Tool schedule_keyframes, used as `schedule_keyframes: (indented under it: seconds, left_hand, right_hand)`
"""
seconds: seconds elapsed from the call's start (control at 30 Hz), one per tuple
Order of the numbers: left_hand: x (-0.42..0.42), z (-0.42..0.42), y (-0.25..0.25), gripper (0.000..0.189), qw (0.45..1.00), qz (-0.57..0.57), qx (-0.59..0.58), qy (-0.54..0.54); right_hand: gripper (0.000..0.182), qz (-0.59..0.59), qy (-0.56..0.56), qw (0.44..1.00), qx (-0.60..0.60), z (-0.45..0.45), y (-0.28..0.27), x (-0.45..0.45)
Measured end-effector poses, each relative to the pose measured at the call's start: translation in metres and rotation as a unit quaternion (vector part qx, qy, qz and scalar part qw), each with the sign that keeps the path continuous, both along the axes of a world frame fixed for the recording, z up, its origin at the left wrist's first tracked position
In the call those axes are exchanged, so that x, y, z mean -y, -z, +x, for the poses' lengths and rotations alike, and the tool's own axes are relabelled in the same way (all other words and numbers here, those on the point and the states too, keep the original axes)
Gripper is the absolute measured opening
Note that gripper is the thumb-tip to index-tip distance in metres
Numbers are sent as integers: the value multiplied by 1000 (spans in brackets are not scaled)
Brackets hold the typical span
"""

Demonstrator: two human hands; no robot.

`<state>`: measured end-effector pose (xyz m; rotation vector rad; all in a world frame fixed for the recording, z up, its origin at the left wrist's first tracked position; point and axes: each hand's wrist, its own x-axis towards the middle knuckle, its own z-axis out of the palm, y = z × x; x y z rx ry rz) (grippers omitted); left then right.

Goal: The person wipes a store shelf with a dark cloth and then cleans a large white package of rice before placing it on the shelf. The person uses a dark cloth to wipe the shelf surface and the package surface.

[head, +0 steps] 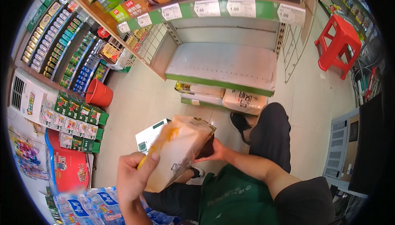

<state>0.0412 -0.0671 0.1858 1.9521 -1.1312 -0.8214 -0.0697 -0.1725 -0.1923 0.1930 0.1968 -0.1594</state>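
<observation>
Between my hands, above the floor, hangs a large plastic-wrapped package (172,148), probably tissue paper, white and peach with orange marks and some writing. My left hand (135,171) grips its near left edge, thumb on top. At the far right end my right hand (214,151) supports a dark brown side, and part of those fingers is hidden behind it. In front of me stands a shelf unit with a bare white shelf board (222,61). Similar packages (245,100) lie on its lowest level. A white box (151,135) is partly covered by the held package.
Price tags line a green shelf strip (185,10) overhead. Left are beer boxes (77,108), a red bucket (98,92), can shelves (58,40) and shrink-wrapped water bottles (92,205). A red plastic stool (339,44) stands right, with a metal cabinet (339,145) nearer me.
</observation>
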Motion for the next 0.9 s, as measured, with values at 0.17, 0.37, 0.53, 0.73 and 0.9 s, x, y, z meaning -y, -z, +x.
schedule_keyframes:
  seconds: [0.17,0.37,0.53,0.73,0.9]
  left_hand:
    - [-16,-30,-47,34,925,-53,233,296]
    - [5,-18,-29,28,799,-116,370,460]
    - [62,24,8,16,806,-140,424,389]
    - [143,41,62,10,750,-72,443,486]
    - [194,43,118,11,754,-72,417,502]
  right_hand:
    - [52,34,155,981,115,9,-38,22]
    - [52,-81,344,935,-4,-23,-59,136]
    - [52,-178,444,868,-135,-51,-79,242]
    - [52,-213,476,824,-220,-69,-75,301]
    - [52,-233,486,802,-257,-85,-70,325]
